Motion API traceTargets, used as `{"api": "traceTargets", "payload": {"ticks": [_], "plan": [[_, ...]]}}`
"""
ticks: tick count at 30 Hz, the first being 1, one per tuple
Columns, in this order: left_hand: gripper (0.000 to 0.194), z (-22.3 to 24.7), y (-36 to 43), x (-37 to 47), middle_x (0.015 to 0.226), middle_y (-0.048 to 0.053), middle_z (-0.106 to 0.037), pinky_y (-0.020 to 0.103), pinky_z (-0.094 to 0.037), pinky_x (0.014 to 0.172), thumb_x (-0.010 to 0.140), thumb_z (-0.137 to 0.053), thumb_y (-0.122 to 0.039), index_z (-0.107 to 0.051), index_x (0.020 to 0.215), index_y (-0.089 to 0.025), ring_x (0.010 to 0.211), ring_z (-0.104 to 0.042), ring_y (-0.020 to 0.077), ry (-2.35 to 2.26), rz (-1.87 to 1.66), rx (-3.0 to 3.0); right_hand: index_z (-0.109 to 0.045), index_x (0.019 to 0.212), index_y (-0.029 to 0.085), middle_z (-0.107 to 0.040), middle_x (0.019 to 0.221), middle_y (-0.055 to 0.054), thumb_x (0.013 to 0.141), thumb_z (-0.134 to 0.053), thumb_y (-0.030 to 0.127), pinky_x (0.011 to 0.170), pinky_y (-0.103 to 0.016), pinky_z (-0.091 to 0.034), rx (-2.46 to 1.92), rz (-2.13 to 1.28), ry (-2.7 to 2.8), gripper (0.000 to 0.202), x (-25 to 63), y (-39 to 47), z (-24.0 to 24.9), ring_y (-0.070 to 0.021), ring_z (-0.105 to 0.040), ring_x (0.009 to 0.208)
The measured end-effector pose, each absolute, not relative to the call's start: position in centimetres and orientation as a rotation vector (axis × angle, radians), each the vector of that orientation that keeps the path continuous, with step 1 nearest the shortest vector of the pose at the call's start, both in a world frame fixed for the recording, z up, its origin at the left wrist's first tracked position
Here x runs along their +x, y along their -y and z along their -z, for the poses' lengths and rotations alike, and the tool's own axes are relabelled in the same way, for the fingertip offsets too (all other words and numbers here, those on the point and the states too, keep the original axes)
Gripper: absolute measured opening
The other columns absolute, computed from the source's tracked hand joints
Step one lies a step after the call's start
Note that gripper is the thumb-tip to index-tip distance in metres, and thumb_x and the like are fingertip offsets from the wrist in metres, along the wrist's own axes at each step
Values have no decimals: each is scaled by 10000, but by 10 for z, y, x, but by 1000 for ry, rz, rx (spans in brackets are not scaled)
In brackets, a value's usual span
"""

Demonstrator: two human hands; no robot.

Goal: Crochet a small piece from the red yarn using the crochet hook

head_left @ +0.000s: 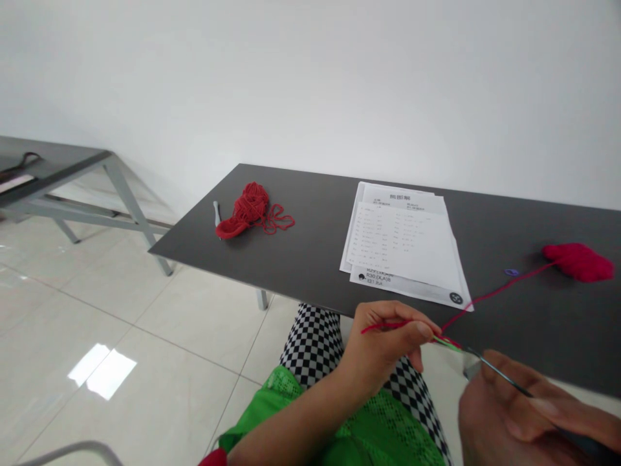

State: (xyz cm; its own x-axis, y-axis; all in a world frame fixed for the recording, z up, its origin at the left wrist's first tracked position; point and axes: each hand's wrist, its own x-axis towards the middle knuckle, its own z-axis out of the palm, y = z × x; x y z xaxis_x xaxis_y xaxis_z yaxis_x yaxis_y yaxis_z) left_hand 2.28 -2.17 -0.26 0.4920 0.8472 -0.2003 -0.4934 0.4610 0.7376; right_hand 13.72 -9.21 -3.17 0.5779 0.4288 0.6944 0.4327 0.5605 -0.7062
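Observation:
My left hand (383, 346) is closed in a pinch on a strand of pinkish-red yarn (376, 327), whose loose end sticks out to the left. A short green length (444, 340) lies along the yarn at the fingertips; what it is I cannot tell. In my right hand (514, 401) is a thin metal crochet hook (502, 375) with a dark handle, its tip touching the yarn at the left fingertips. From there the strand runs up to a pinkish-red ball of yarn (579, 261) on the right of the table.
On the dark table (310, 259) lie printed sheets (402, 239) and a small purple item (512, 272). Toward its left end sit a darker red yarn bundle (252, 204), a curved red crocheted piece (231, 226) and a grey-handled tool (216, 212). Another table (63, 162) stands far left.

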Motion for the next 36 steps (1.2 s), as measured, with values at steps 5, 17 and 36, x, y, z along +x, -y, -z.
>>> {"api": "traceTargets", "payload": {"ticks": [5, 17, 36], "plan": [[345, 0, 23, 22, 548, -16, -634, 225, -373, 468, 626, -854, -465, -721, 660, -148, 380, -481, 46, -571, -839, 694, -563, 677, 203, -379, 555, 8, 992, -493, 358, 622, -381, -537, -959, -21, 911, 358, 140, 91, 35, -153, -426, 460], [397, -3, 20, 21, 550, -19, -611, 194, -407, 437, 605, -867, -476, -692, 675, -127, 401, -509, 50, -530, -731, 783, -525, 724, 172, -363, 491, 45, 1058, -500, 463, 471, -225, -413, -805, -339, 950, 443, 130, 73, 8, -90, -325, 375], [403, -5, -45, 43, 548, -31, -575, 137, -385, 418, 734, -782, -499, -635, 742, -125, 411, -505, 32, -612, -737, 940, -699, 1194, 249, -619, 1149, -31, 962, -694, 263, 825, -201, -512, -1151, -221, 1252, 233, 174, 18, 30, -138, -610, 987]]}}
